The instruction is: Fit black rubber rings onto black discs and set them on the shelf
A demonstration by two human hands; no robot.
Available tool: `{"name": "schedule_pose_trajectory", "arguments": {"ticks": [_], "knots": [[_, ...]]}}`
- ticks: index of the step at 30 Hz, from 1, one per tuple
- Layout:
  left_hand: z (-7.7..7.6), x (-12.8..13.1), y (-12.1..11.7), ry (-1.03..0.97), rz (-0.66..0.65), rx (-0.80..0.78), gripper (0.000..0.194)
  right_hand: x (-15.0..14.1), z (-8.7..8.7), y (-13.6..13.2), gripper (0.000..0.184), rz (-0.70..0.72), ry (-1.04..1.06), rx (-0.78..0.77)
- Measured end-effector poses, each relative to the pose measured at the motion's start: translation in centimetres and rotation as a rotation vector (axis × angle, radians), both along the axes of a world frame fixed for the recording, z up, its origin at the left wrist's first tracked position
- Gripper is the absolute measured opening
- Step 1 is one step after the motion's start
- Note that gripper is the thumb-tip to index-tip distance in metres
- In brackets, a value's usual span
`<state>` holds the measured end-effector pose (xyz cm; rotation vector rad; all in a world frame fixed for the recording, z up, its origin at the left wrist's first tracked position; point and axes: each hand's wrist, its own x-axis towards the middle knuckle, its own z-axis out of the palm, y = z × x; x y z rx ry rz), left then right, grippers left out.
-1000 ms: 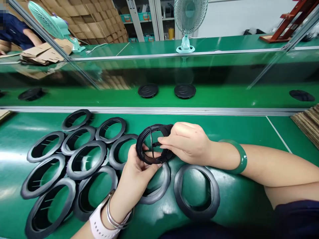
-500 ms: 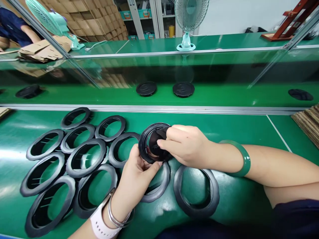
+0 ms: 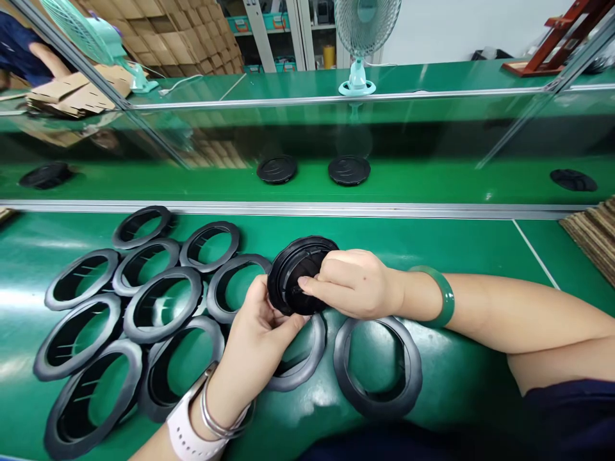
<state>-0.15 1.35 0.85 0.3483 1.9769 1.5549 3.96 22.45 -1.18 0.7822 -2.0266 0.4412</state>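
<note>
My left hand (image 3: 262,330) grips the lower left edge of a black ring (image 3: 275,282), its fingers behind and its thumb along the bottom. Closed in a pinch, my right hand (image 3: 355,285) holds a black round disc (image 3: 294,275) that lies within the ring's opening. My fingers cover the disc's right side, and I cannot tell whether it is seated. Below my hands lie a grey-black ring (image 3: 314,358), partly hidden by my left hand, and another grey-black ring (image 3: 342,368). Several more such rings (image 3: 137,323) lie close together on the left.
Beyond the metal rail (image 3: 298,209), a green belt (image 3: 216,186) carries several black round parts (image 3: 349,170). A clear panel stands behind it. Further back are two fans (image 3: 358,80), folded cardboard (image 3: 72,93) and a person's arm (image 3: 48,59). Stacked cardboard (image 3: 593,234) sits at the right edge.
The disc in my right hand has moved left and flatter into the ring, covering the opening that showed before. My right hand has shifted slightly left. The left hand still holds the ring.
</note>
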Motion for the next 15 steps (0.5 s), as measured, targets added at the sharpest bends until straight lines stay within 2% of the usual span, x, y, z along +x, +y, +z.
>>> {"name": "schedule_pose_trajectory", "arguments": {"ticks": [5, 15], "knots": [[0.54, -0.29, 0.63, -0.101, -0.041, 0.054, 0.049, -0.1, 0.11, 0.05, 0.025, 0.031, -0.087, -0.027], [0.12, 0.01, 0.32, -0.085, -0.036, 0.044, 0.052, -0.06, 0.38, -0.17, 0.031, -0.077, -0.188, 0.036]]}}
